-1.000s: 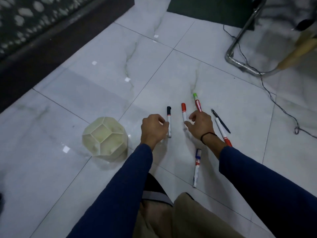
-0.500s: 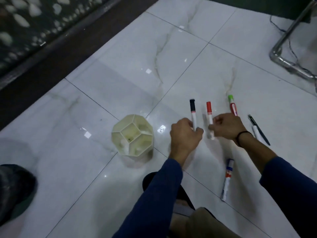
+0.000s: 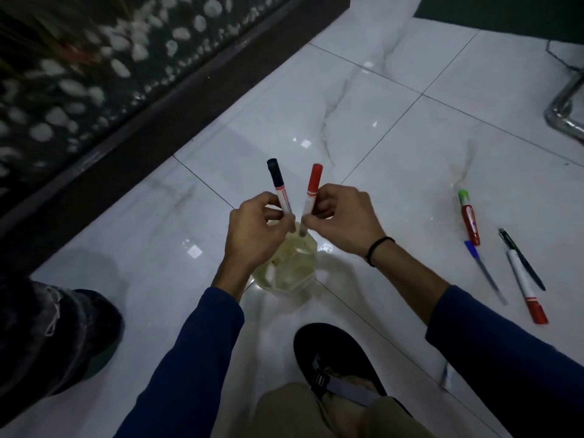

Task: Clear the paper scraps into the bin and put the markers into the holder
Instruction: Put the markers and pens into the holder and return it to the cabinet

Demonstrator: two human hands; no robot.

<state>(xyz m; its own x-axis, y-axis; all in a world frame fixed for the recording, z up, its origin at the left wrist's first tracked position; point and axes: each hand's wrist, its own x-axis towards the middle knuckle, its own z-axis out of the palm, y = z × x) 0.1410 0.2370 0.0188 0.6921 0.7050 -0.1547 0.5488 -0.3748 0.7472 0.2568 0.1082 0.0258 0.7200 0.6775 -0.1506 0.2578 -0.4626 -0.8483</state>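
My left hand [image 3: 256,235] grips a black-capped marker [image 3: 278,184], cap up. My right hand [image 3: 343,218] grips a red-capped marker [image 3: 313,188], also cap up. Both markers' lower ends dip into the top of the pale, honeycomb-shaped holder [image 3: 292,273] standing on the floor directly under my hands. To the right on the tiles lie a green-capped marker [image 3: 467,216], a blue pen [image 3: 483,270], a red-capped white marker [image 3: 526,286] and a dark pen [image 3: 521,259]. No paper scraps or bin show clearly.
A dark wall base with a pebble-patterned panel [image 3: 94,90] runs along the left. A dark shoe [image 3: 57,336] is at lower left, and my sandalled foot [image 3: 338,368] lies just below the holder. A chrome chair leg [image 3: 565,118] stands at the far right.
Both hands lifted the black and red markers off the floor and carried them left to the holder. The view shifted, so the other markers now lie further right.
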